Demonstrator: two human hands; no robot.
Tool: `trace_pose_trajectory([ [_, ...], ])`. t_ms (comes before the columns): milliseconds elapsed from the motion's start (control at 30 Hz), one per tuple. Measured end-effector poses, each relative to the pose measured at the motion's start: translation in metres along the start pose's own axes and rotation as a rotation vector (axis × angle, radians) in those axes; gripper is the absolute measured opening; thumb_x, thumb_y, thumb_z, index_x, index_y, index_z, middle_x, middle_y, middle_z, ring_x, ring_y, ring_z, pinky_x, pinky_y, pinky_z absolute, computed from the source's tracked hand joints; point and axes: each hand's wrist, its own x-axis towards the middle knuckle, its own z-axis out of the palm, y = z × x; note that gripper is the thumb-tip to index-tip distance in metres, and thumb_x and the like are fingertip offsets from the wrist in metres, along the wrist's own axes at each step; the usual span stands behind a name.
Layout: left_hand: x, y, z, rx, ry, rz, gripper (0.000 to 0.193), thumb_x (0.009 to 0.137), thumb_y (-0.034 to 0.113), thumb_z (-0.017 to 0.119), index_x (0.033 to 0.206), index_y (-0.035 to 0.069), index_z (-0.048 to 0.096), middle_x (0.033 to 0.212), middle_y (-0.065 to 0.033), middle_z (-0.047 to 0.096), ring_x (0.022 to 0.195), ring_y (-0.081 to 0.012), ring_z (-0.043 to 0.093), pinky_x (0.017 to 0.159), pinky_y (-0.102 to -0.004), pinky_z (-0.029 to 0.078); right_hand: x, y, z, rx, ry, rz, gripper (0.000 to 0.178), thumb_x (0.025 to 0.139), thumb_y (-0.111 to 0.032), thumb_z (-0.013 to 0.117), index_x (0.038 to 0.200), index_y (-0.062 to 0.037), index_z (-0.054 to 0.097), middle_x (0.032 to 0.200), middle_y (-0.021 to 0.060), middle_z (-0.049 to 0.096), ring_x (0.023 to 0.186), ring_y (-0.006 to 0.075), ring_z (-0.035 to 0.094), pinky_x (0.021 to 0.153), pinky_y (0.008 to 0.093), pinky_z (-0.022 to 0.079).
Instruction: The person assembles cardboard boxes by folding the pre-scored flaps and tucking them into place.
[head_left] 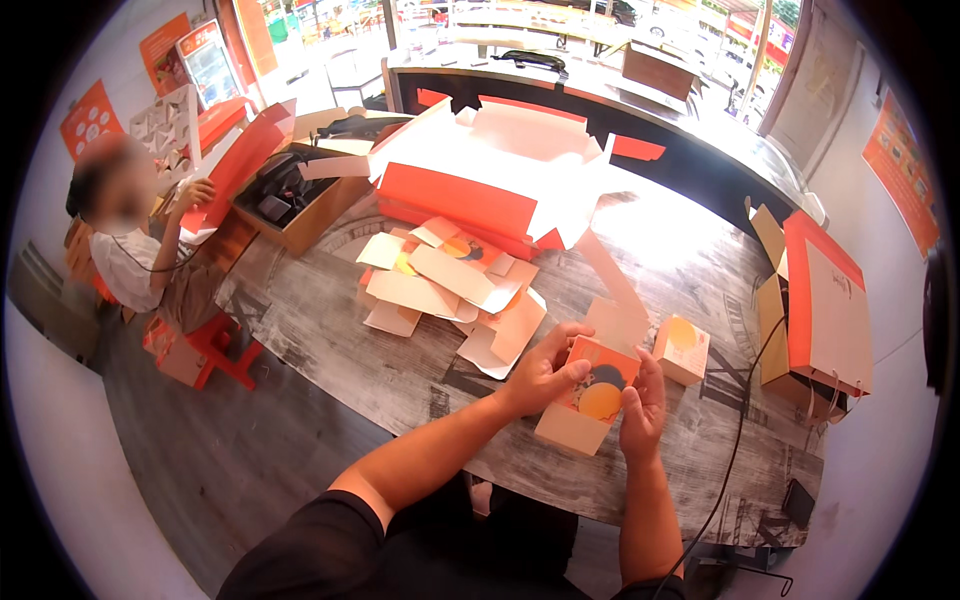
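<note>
Between my hands is a small orange carton [587, 402] with a yellow round print, its cream end flaps standing out at top and bottom. My left hand [545, 375] grips its left side, thumb across the printed face. Along the right edge, my right hand [643, 408] is closed on the carton with the fingers upright. Just right of it stands a closed small box [682, 349], white and orange with a yellow circle. Left of my hands lies a pile of flattened cartons [450, 285], overlapping and partly unfolded.
A large open orange-and-white box [450, 195] stands behind the pile. Left of it is a brown box [290, 215] holding dark items. An orange-and-cream bag [825, 300] leans at the right, near a black cable [741, 420]. At far left, a seated person [135, 240] holds an orange sheet.
</note>
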Motion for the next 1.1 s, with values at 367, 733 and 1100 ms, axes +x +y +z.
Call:
trace_pose_trajectory([
  [367,-0.003,-0.002,0.001,0.182,0.034,0.025,0.029,0.106,0.032,0.057,0.093,0.007,0.053,0.086,0.0009,0.055,0.077,-0.0053,0.047,0.07,-0.024,0.043,0.0,0.012,-0.007,-0.032,-0.035,0.0,0.019,0.103,-0.018,0.059,0.112,-0.0019,0.054,0.133,0.007,0.049,0.101,0.0106,0.054,0.089,0.0269,0.046],
  [733,-0.001,-0.016,0.003,0.019,0.171,0.003,0.027,0.102,0.023,0.066,0.115,0.004,0.052,0.093,-0.0013,0.06,0.077,-0.0054,0.055,0.07,-0.0226,0.049,-0.001,0.006,0.006,-0.034,0.103,0.028,0.019,0.103,-0.01,0.057,0.121,-0.0031,0.052,0.098,0.0022,0.062,0.09,0.0079,0.055,0.078,0.0223,0.045],
  [1100,0.002,-0.014,-0.003,-0.002,0.134,-0.103,0.036,0.103,0.027,0.064,0.126,0.001,0.054,0.103,-0.0032,0.064,0.093,-0.0078,0.061,0.08,-0.0239,0.051,-0.004,0.011,0.007,-0.116,0.115,-0.012,0.029,0.102,-0.008,0.059,0.131,-0.0053,0.053,0.097,0.0018,0.063,0.086,0.0061,0.057,0.077,0.0219,0.046],
])
